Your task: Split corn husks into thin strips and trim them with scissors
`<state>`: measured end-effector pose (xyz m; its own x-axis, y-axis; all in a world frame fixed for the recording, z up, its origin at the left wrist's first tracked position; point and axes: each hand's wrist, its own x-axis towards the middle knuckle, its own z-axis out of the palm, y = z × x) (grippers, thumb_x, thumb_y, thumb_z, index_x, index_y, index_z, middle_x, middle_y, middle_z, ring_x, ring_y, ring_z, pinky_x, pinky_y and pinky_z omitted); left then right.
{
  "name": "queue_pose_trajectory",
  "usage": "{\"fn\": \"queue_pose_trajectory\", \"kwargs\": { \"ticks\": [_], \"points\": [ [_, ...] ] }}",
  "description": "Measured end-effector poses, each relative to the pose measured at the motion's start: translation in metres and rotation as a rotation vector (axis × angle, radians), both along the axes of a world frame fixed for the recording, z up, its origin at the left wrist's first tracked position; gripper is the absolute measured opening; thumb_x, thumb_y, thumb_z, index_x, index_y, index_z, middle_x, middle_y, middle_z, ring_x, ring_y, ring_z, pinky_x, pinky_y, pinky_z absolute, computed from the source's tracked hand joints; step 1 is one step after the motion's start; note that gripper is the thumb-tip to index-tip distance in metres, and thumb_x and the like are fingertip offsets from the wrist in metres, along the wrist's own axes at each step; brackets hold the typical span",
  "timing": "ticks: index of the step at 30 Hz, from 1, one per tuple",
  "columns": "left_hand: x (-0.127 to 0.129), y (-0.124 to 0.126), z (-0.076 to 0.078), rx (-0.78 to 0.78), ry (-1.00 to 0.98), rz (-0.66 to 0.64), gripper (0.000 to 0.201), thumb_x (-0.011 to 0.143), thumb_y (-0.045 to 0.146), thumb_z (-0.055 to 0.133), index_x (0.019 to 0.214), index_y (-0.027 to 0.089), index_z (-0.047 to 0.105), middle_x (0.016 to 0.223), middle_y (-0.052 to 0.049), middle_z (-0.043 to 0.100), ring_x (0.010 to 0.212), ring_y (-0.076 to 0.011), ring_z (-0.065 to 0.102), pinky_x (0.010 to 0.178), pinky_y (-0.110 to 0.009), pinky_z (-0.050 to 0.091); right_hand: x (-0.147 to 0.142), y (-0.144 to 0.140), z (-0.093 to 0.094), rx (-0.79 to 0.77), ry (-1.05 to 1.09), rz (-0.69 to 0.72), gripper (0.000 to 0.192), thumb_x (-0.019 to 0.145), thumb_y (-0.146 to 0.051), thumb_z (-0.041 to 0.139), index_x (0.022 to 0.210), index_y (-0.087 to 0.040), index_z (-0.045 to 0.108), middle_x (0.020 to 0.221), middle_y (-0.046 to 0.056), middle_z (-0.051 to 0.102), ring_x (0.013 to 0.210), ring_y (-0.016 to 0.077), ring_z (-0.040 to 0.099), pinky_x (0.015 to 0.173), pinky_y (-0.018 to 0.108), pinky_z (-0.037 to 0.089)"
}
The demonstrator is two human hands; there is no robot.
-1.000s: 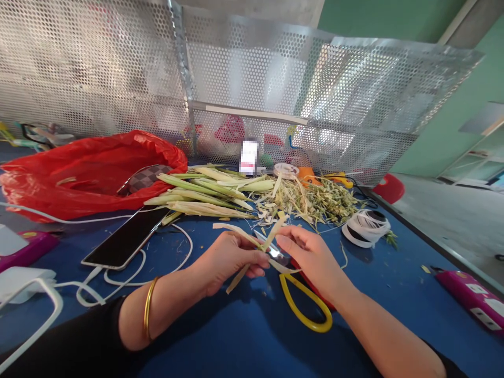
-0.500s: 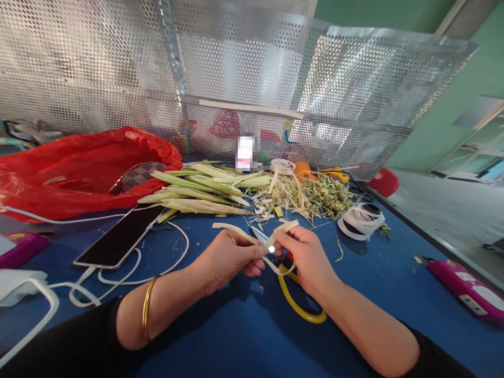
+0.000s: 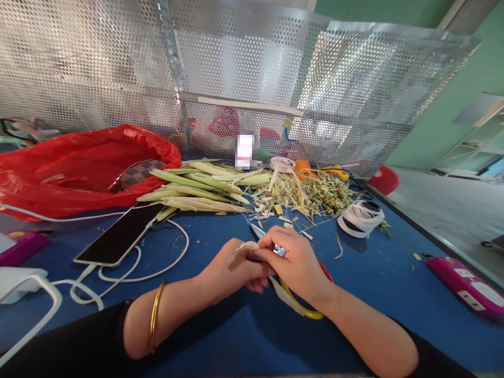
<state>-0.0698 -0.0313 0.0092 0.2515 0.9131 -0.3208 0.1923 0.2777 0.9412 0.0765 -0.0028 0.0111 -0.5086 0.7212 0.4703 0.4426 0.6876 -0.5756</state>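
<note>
- Head view, the only 1 here: left hand (image 3: 236, 268) is curled shut around a pale leaf strip (image 3: 247, 245), just the tip poking out above the knuckles
- right hand (image 3: 293, 262) sits right against it, fingers closed over the same strip and over the scissors (image 3: 293, 294), blade tip sticking out past the fingers, yellow loop handle down on the blue table (image 3: 220, 336)
- the strip looks super light, thin and floppy, fibrous, so I'd guess it tears lengthwise easily; pinching it near the cut end with fingertips seems best
- scissors are stiff metal with smooth plastic loops, grab by the loops
- behind: pile of green stalks (image 3: 197, 189), shredded trimmings (image 3: 311, 197), crinkly red plastic bag (image 3: 79, 168), glossy phone (image 3: 122, 233), white tape roll (image 3: 360, 218)
</note>
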Motion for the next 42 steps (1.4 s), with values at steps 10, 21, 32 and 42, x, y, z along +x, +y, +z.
{"fn": "queue_pose_trajectory", "kwargs": {
  "ticks": [10, 21, 32, 42],
  "points": [
    [0.001, -0.003, 0.001, 0.018, -0.001, -0.071, 0.019, 0.067, 0.031, 0.067, 0.062, 0.012, 0.069, 0.054, -0.002, 0.063, 0.051, -0.0133, 0.059, 0.055, -0.024, 0.049, -0.002, -0.001, -0.002, -0.156, 0.158, -0.068, 0.020, 0.077, -0.011, 0.060, 0.062, -0.020, 0.051, 0.063, -0.004, 0.053, 0.061, 0.0115, 0.050, 0.059, 0.023, 0.039],
    [-0.010, 0.006, 0.013, -0.061, -0.360, 0.201, 0.019, 0.070, 0.028, 0.070, 0.080, 0.012, 0.072, 0.076, -0.007, 0.073, 0.067, -0.0131, 0.065, 0.068, -0.022, 0.049, 0.020, -0.004, 0.018, 0.513, -0.057, 0.064, 0.015, 0.087, -0.012, 0.050, 0.096, -0.019, 0.061, 0.080, 0.003, 0.065, 0.073, 0.0157, 0.058, 0.076, 0.034, 0.041],
    [-0.010, 0.007, 0.010, -0.045, -0.397, 0.240, 0.017, 0.064, 0.026, 0.075, 0.072, 0.011, 0.072, 0.076, -0.007, 0.072, 0.071, -0.0149, 0.064, 0.069, -0.023, 0.048, 0.001, -0.012, -0.005, 0.679, -0.477, 0.256, 0.025, 0.090, -0.008, 0.038, 0.083, -0.014, 0.060, 0.073, 0.005, 0.059, 0.069, 0.0166, 0.051, 0.078, 0.035, 0.038],
    [-0.004, 0.001, 0.014, -0.033, -0.382, 0.439, 0.026, 0.061, 0.016, 0.074, 0.085, 0.012, 0.065, 0.067, -0.004, 0.071, 0.063, -0.0150, 0.065, 0.066, -0.026, 0.050, 0.003, -0.018, -0.001, 0.680, -0.359, 0.351, 0.026, 0.093, -0.016, 0.040, 0.077, -0.014, 0.060, 0.065, 0.002, 0.055, 0.059, 0.0141, 0.042, 0.072, 0.033, 0.038]
  ]
}}
